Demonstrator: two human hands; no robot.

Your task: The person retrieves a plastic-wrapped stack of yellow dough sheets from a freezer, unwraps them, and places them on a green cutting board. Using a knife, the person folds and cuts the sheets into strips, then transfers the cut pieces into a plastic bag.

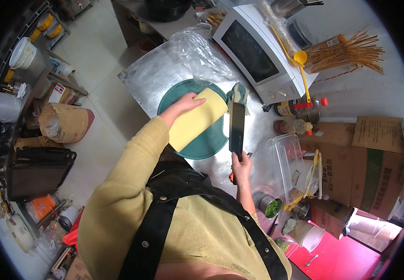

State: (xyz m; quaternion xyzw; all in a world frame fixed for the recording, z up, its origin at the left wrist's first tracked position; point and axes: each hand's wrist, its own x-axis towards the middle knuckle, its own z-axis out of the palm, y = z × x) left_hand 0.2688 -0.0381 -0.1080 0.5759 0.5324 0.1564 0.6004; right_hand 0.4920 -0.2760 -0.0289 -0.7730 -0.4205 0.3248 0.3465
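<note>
A round green cutting board (210,145) lies on the metal worktop (142,77). Across it is a smooth pale yellow slab or folded sheet (198,120) of what may be food; its exact kind is unclear. My left hand (188,102) rests on the sheet's upper left part, with the thumb and fingers spread over it. In my right hand (241,167) is the handle of a cleaver (237,127), its broad dark blade pointing away from me, to the right of the board and apart from the sheet. A patterned green and cream cloth (238,93) lies just beyond the blade's tip.
Clear plastic film (202,52) covers the worktop's far part. A white microwave (258,52) stands at the back right, with yellow ladles (300,57) on top. Bottles (293,126), a clear plastic container (284,168) and a metal cup of chopped greens (272,208) line the right side.
</note>
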